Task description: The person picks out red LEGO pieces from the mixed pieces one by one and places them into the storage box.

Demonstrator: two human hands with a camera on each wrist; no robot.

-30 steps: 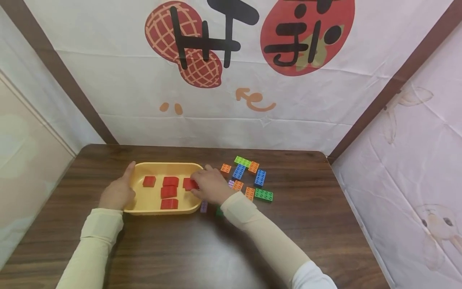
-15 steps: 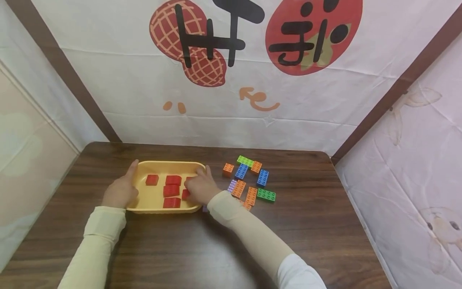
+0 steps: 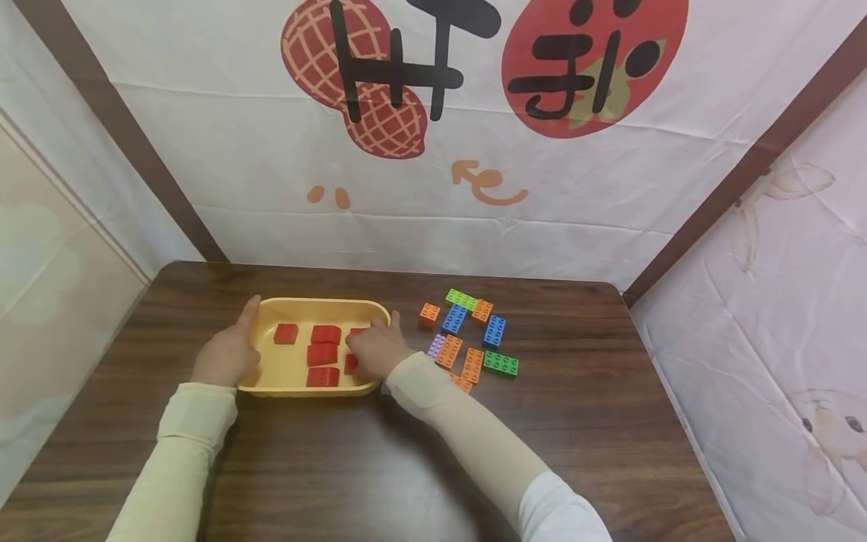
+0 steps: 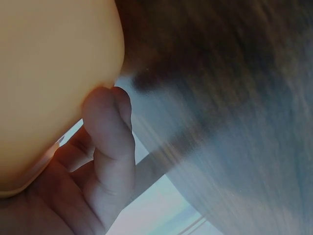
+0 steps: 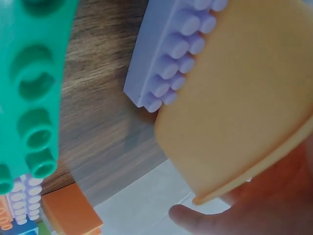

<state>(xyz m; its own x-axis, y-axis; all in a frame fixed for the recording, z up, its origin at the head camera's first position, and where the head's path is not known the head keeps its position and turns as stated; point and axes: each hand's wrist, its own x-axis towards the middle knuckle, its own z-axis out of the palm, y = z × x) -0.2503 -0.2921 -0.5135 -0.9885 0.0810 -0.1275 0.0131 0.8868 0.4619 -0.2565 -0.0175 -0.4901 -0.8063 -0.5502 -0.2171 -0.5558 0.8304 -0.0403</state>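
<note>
A yellow tray [image 3: 278, 373] lies on the table with several red bricks [image 3: 323, 354] in it. My left hand [image 3: 226, 354] grips the tray's left end; in the left wrist view a bent digit [image 4: 110, 127] presses its outer wall. Over the tray's right end, my right hand [image 3: 378, 350] reaches inside with bent fingers, between two partly covered red bricks. Its fingertips are hidden, so I cannot tell whether it pinches one. In the right wrist view a digit [image 5: 195, 218] sticks out past the tray's rim.
To the tray's right lie loose studded bricks: several orange [image 3: 448, 351], two blue [image 3: 494, 331], a lime one [image 3: 462, 299] and a green one [image 3: 501, 363]. A purple brick [image 5: 161, 58] stands close against the tray's outer wall. A printed cloth [image 3: 271, 226] hangs behind the table.
My right hand has shifted slightly left, deeper over the tray, and a further red brick shows beneath it. It has held still for the last half second. The left hand stays in place.
</note>
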